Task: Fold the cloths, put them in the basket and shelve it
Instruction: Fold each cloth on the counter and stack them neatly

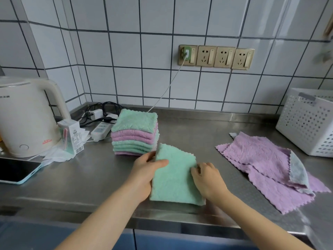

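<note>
A folded green cloth [175, 179] lies on the steel counter [90, 177] in front of me. My left hand [146, 175] grips its left edge, thumb on top. My right hand [207, 179] pinches its right edge. Just behind it stands a stack of folded green and pink cloths [135, 132]. To the right, unfolded pink cloths [266, 165] lie spread out, one with a grey underside turned up. The white perforated basket [306, 123] stands at the far right against the wall.
A white kettle [27, 116] stands at the far left, with a small carton [72, 136], crumpled tissue and a phone [16, 171] near it. A power strip [100, 129] and cables lie behind the stack. Wall sockets [216, 56] sit above the counter.
</note>
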Motion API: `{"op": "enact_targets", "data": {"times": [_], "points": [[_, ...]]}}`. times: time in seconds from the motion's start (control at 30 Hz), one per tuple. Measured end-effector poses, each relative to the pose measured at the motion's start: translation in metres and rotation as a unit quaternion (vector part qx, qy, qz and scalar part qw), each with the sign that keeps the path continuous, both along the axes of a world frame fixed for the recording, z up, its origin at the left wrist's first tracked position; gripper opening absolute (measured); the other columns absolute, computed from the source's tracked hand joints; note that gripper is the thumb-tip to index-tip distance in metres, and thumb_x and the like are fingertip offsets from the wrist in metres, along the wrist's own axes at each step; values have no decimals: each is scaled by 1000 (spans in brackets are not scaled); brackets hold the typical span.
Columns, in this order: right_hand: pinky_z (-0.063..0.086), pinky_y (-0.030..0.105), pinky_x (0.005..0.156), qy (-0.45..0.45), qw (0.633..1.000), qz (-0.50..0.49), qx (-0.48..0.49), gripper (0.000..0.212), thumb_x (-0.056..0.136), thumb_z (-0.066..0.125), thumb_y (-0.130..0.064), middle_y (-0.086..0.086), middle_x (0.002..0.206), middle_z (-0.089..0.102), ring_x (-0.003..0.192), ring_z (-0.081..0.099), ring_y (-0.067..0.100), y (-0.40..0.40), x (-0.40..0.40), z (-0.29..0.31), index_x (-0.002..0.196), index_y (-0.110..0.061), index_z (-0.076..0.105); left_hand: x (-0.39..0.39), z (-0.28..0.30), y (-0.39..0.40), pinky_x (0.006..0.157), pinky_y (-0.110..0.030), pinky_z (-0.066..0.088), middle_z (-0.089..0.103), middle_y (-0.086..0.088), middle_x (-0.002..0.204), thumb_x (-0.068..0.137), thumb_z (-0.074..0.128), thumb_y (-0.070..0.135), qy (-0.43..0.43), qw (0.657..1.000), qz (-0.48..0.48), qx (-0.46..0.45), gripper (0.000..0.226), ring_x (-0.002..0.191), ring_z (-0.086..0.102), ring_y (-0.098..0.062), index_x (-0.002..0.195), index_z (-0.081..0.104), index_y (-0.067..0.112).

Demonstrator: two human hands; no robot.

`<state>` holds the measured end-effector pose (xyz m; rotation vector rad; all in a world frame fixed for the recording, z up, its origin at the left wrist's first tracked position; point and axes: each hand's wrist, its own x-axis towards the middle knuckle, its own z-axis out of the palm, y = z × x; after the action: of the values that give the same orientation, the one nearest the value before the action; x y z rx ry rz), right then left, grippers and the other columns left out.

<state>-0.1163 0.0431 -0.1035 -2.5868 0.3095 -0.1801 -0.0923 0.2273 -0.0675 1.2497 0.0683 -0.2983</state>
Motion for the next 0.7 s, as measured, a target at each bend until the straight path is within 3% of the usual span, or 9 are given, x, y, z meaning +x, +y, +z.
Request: {"op": "enact_targets", "data": {"times": [0.1, 0.2, 0.3, 0.43, 0.53, 0.63, 0.7], "points": [[33, 30, 59, -51, 983, 19, 177, 36, 97, 40, -38, -1, 73, 50, 70, 48, 18, 8, 19, 26, 70, -16, 43, 20, 23, 5, 65, -34, 59, 75, -10, 96, 79, 68, -5, -64, 998, 9, -12, 31, 84, 73, -25, 107, 64, 9], [37, 18, 48, -93, 936, 38, 337, 27, 96, 49, -35, -5, 68, 52, 51, 48, 1, 25, 53, 59, 77, -16, 51, 55, 59, 20, 53, -29, 57, 75, -4, 82, 80, 68, -2, -135, 989, 52, 17, 24, 67, 72, -18, 101, 65, 9], [45, 18, 49, -103, 884, 78, 450, 19, 94, 54, -29, 0, 82, 66, 64, 62, 6, 45, 105, 92, 97, -11, 60, 105, 98, 44, 53, -28, 56, 73, -7, 92, 86, 66, 8, -182, 978, 75, 64, 24, 69, 72, -17, 110, 65, 9], [40, 25, 48, -135, 898, 43, 417, 22, 94, 49, -29, 5, 80, 53, 64, 53, 19, 72, 175, 113, 99, -8, 53, 167, 118, 74, 66, -27, 57, 67, -7, 114, 88, 67, 21, -216, 954, 108, 176, 44, 86, 70, -15, 130, 55, 15], [57, 42, 65, -59, 904, 8, 423, 35, 93, 52, -26, 17, 102, 59, 84, 64, 33, 89, 206, 99, 116, 1, 51, 192, 96, 91, 82, -33, 53, 58, -10, 126, 84, 71, 9, -154, 958, 71, 230, 70, 101, 63, -21, 145, 37, 15], [58, 49, 74, 20, 932, 18, 362, 46, 91, 58, -26, 22, 118, 59, 93, 65, 37, 94, 213, 79, 125, 3, 45, 196, 60, 102, 89, -34, 49, 53, -15, 134, 83, 69, 2, -107, 962, 56, 247, 72, 106, 60, -23, 146, 35, 12], [57, 48, 78, 2, 947, 33, 319, 49, 91, 58, -26, 22, 122, 56, 105, 61, 38, 95, 216, 75, 127, 2, 41, 198, 46, 107, 85, -32, 50, 53, -14, 133, 84, 69, 4, -115, 965, 72, 226, 69, 101, 60, -20, 144, 38, 15]]}}
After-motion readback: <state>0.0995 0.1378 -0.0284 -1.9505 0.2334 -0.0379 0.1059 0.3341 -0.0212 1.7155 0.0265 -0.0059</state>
